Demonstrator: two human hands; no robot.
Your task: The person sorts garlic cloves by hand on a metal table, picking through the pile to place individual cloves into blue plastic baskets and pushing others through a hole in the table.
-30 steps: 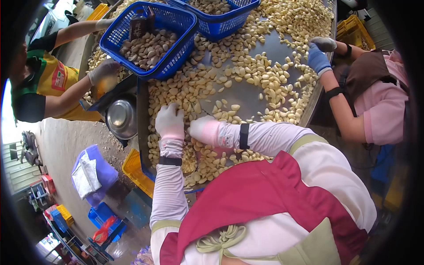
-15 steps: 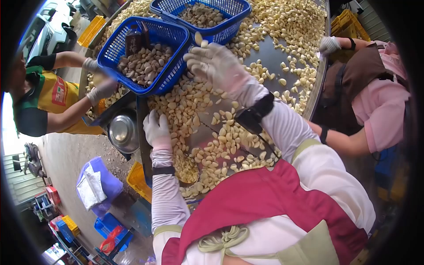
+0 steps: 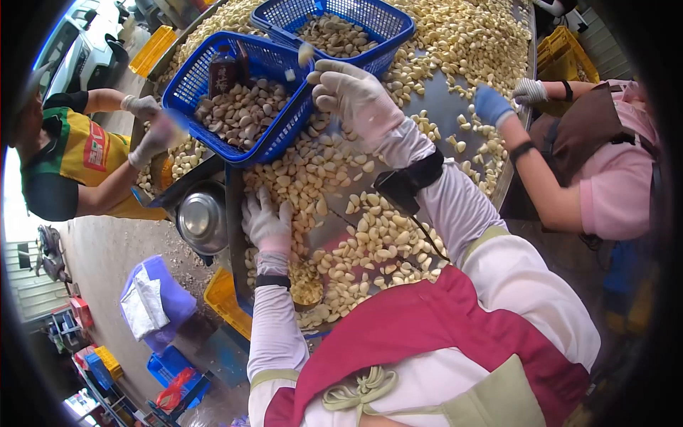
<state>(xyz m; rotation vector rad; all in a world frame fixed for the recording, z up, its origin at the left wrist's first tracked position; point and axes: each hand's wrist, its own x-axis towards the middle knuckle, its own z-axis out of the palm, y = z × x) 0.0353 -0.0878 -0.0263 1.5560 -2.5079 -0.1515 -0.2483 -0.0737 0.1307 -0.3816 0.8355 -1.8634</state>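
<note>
Peeled garlic cloves lie spread over the metal work table. My left hand, in a white glove, rests palm down on cloves near the table's left edge, fingers apart. My right hand, gloved too, is raised beside the near blue basket, fingers loosely extended and nothing visibly held. Just off its fingertips a pale clove is in the air, and another pale piece shows over the basket. Inside that basket are darker, brownish cloves and a dark red labelled packet.
A second blue basket with brownish cloves stands behind. At the left a co-worker's gloved hands work over more cloves. On the right another person's blue glove reaches over the table. A metal bowl sits by the left edge.
My left hand has shifted slightly right and its fingers have spread. My right hand has moved a little right and down, with cloves in the air near it. The right co-worker's blue-gloved hand has appeared.
</note>
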